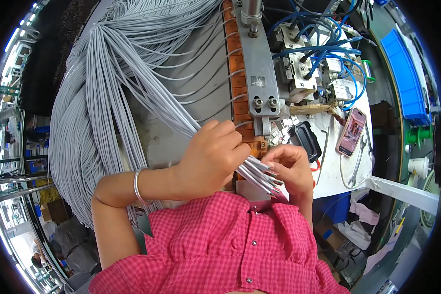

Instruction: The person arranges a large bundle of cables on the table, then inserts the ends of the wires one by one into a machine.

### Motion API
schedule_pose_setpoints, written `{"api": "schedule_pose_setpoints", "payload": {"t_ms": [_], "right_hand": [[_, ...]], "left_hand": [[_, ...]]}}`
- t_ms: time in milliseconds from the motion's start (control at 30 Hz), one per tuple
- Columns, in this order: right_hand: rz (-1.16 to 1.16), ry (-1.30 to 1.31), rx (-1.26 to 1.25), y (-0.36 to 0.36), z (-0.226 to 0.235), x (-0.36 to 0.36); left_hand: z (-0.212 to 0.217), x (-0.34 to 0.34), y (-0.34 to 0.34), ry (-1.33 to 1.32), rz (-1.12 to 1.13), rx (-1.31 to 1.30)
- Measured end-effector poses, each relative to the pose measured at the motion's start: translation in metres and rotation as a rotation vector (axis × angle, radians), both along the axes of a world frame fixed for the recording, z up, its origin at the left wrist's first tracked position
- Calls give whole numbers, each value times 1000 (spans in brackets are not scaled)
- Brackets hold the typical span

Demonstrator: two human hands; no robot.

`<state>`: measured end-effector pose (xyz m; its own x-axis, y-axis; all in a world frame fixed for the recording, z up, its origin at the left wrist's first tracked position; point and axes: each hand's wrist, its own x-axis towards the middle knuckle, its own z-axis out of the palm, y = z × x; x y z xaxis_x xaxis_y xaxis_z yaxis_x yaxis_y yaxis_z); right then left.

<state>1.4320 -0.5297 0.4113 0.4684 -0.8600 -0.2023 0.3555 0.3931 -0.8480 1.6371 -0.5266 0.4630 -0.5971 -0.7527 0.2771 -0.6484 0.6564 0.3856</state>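
1. Right now my left hand is clamped around a bundle of grey cables, keeping their stripped ends level and fanned toward me.
2. With my right hand I pinch at those ends, probably singling one out; the fingertips hide which.
3. Both hands sit just before the orange fixture, where separated cables already lie in its slots.
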Motion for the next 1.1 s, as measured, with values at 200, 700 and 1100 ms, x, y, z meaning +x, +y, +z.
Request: {"api": "schedule_pose_setpoints", "payload": {"t_ms": [200,700,1100], "right_hand": [[-154,181,-75,1,0,-4],[-35,350,-6,-8,-16,-8],[-247,342,-255,1,-1,7]], "left_hand": [[-7,-5,1,13,2,7],[-14,-3,1,-102,-28,-36],[-1,-1,2,-74,12,-54]]}}
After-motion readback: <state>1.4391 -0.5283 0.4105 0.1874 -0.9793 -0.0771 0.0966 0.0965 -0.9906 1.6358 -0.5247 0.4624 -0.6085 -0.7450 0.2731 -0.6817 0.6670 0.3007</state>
